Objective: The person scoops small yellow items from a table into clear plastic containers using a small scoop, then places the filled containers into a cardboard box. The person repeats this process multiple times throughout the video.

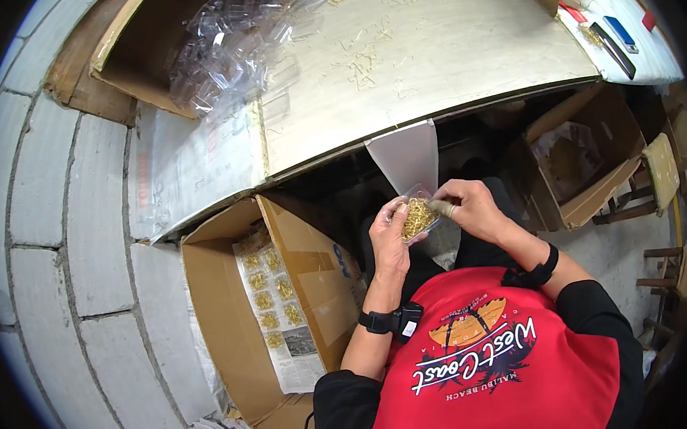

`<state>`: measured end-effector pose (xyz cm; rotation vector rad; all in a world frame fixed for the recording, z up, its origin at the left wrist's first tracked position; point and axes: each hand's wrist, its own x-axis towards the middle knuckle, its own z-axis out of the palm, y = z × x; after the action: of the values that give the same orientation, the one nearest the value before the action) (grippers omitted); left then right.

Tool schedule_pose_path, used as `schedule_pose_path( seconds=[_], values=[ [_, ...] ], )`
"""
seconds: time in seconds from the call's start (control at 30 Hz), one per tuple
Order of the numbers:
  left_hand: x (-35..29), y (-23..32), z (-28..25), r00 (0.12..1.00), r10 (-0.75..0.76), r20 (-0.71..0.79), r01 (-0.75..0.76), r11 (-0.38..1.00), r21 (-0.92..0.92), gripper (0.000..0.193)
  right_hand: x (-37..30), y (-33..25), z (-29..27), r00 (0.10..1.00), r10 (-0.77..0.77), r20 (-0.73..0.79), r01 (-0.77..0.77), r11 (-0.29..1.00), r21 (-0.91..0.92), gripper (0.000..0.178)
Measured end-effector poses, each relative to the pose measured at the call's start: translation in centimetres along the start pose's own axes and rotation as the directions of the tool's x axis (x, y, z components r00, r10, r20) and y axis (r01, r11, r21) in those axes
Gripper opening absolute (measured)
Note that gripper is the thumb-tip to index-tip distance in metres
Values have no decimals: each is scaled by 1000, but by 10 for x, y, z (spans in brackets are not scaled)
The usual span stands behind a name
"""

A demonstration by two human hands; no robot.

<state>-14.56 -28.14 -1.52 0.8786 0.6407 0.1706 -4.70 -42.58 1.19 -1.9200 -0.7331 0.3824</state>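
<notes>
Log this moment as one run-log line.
left hand: holds clear box of gold clips | right hand: on box edge | cardboard carton: left, filled boxes inside

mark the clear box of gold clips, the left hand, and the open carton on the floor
clear box (418,217), head view, on the gold clips showing through it.
left hand (390,239), head view, on the back of the hand.
carton (224,324), head view, on its bare inner left wall.

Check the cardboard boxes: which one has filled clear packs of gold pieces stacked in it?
The open cardboard box on the floor at the person's left, beside the block wall. Rows of packs stand in it; the box at right shows only loose plastic.
</notes>
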Motion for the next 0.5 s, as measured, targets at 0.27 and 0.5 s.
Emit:
schedule_pose_path(
  seconds=[0.27,0.5],
  values=[
    [2,-4,-6,1000,-8,18,10,998,-61,28,1,-28,-16,987,-67,146,84,990,-114,30],
    [-3,3,-6,998,-6,55,7,1000,-10,30,3,-15,4,965,-245,97,262,930,-257,43]
  ],
)
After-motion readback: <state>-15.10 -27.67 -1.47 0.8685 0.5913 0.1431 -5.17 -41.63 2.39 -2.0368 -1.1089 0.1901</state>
